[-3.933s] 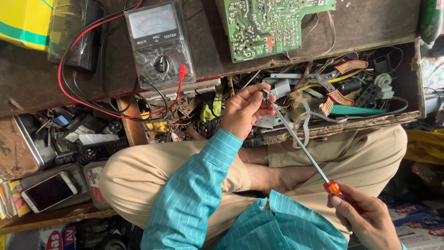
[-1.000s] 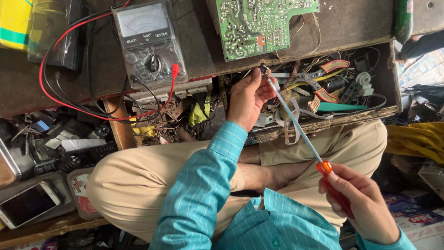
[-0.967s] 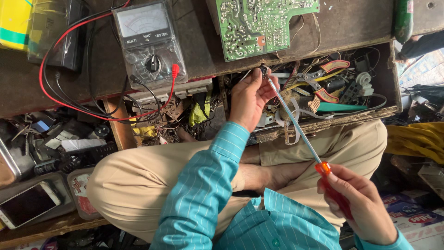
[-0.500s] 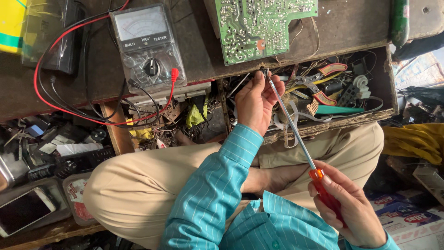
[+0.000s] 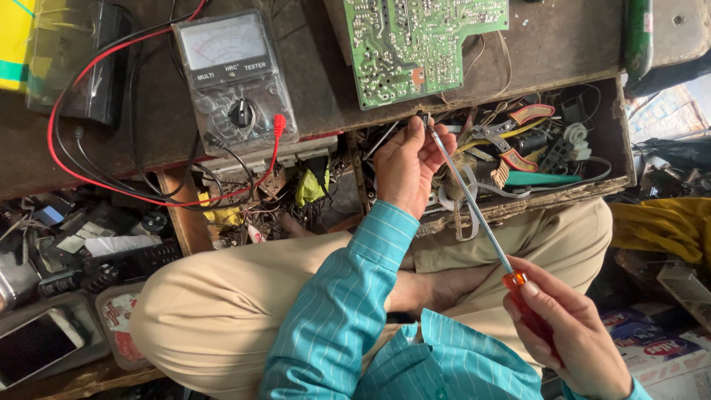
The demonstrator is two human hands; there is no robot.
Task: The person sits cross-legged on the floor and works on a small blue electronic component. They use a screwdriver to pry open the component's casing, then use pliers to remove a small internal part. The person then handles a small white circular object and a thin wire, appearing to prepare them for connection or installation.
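Right hand (image 5: 570,341) wrapped tight around the red handle of a long screwdriver (image 5: 474,207). Left hand (image 5: 407,167) pinching its tip, just below the green circuit board (image 5: 415,44). Over a messy drawer (image 5: 618,148) of wires and tools.

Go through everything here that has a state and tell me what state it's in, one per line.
Screwdriver: held at both ends, slanting toward the drawer.
Left hand: fingers pinching the screwdriver tip.
Right hand: closed around the red handle.
Drawer: open, full of parts.
Multimeter: lying face up, red lead plugged in.
Circuit board: solder side up.
Phone: screen dark.
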